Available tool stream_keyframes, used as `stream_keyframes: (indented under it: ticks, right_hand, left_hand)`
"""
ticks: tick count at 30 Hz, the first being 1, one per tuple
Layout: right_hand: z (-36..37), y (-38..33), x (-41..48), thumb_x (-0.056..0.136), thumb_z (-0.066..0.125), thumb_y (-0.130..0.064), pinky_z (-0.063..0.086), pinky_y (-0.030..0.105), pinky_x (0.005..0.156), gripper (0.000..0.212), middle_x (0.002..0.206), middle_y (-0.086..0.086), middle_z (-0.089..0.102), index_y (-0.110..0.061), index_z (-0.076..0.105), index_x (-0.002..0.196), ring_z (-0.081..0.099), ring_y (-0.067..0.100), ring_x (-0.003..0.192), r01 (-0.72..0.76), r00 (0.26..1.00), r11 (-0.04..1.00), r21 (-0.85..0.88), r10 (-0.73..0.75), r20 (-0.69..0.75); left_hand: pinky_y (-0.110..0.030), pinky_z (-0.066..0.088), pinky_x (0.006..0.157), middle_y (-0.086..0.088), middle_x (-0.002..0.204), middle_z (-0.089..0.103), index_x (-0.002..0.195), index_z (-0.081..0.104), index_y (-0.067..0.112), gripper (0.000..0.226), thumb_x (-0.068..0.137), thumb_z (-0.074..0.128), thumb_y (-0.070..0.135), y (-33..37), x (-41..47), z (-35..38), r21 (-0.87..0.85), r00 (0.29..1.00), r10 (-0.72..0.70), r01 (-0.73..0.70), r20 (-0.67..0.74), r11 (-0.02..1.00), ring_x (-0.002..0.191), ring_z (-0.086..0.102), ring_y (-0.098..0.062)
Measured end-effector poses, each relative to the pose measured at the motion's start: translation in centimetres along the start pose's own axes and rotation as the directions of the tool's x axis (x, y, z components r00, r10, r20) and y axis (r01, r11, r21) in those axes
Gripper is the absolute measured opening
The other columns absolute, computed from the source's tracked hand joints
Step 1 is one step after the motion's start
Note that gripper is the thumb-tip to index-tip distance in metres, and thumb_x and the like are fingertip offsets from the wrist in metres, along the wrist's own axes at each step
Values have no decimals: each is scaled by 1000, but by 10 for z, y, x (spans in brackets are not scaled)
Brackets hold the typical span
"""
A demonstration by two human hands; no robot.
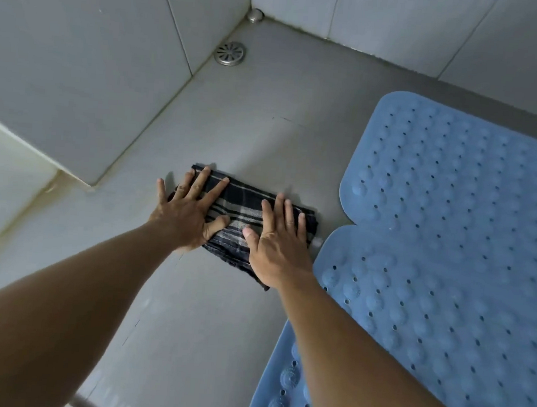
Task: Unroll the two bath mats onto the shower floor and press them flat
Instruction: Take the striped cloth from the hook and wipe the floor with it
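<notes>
Two blue rubber bath mats lie unrolled on the grey shower floor (234, 130) at the right. The far mat (461, 186) and the near mat (427, 328) meet at their rounded corners, bumps and holes facing up. Left of them a folded dark plaid cloth (244, 204) rests on the floor. My left hand (186, 209) presses flat on the cloth's left end, fingers spread. My right hand (276, 245) lies flat on its right end, close to the near mat's corner. Neither hand grips anything.
A round metal drain (230, 53) sits in the floor near the far corner, with a small metal fitting (255, 15) behind it. Grey tiled walls (79, 60) close the left and back. A pale ledge (2, 176) runs at the left.
</notes>
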State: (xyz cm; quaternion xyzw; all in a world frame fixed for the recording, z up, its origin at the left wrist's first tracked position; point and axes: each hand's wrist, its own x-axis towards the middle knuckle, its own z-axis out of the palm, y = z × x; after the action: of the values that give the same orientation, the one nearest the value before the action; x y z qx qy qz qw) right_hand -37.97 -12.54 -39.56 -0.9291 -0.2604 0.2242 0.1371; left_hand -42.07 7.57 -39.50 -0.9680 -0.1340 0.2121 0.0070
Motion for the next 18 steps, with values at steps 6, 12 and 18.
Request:
stream_keyframes:
  ticks: [6,12,18]
  right_hand:
    - [-16,3,20,106,16,-51,-8,46,122,67,165,19,-15,-18,-7,159,-15,31,152,-104,994,986,-129,99,-46]
    - [-14,-16,18,106,15,-48,-13,48,122,68,163,17,-23,-16,-17,157,-22,32,151,-289,957,955,-65,290,-2]
    - [-22,-6,36,104,11,-52,-15,48,121,68,162,14,-28,-21,-22,155,-26,30,149,-304,952,950,-72,306,14]
  left_hand:
    - [-72,-4,113,0,163,-27,149,-25,46,83,81,2,85,9,44,-20,-1,998,56,-56,-6,998,151,-17,-29]
    - [-71,-8,113,-1,161,-32,150,-26,44,80,86,6,81,10,55,-26,9,997,74,-74,37,997,150,-22,-29]
    - [-68,-9,114,0,158,-38,148,-30,44,77,89,7,77,8,61,-29,-8,992,87,-86,95,996,148,-27,-28]
